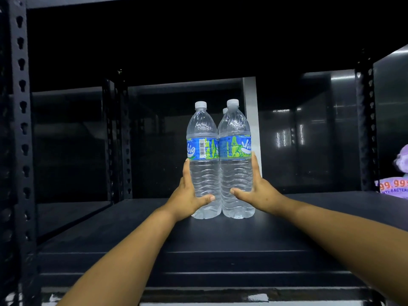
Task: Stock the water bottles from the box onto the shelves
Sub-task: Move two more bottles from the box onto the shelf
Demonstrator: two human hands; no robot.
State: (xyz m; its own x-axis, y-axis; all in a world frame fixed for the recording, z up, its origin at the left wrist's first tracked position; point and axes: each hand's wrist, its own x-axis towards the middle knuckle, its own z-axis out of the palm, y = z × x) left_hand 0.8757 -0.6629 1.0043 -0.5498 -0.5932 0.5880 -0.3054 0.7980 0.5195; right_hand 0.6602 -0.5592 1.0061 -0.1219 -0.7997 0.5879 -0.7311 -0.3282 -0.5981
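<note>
L hand (187, 193) wraps left bottle (203, 160), R hand (256, 191) wraps right bottle (236, 160); both upright, touching, on shelf (242, 235) mid-depth. Low grips prob. for steady sliding back. 3rd cap behind.

I see two bottles (204, 155) of clear, glossy, ribbed plastic with shiny printed labels (202, 149) and matt white caps (200, 104). The shelf (220, 239) looks like smooth, matt dark metal; its punched uprights (21, 129) look painted.

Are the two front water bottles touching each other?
Touching. In the head view, the left bottle and right bottle press side by side at their labels, no gap between.
</note>
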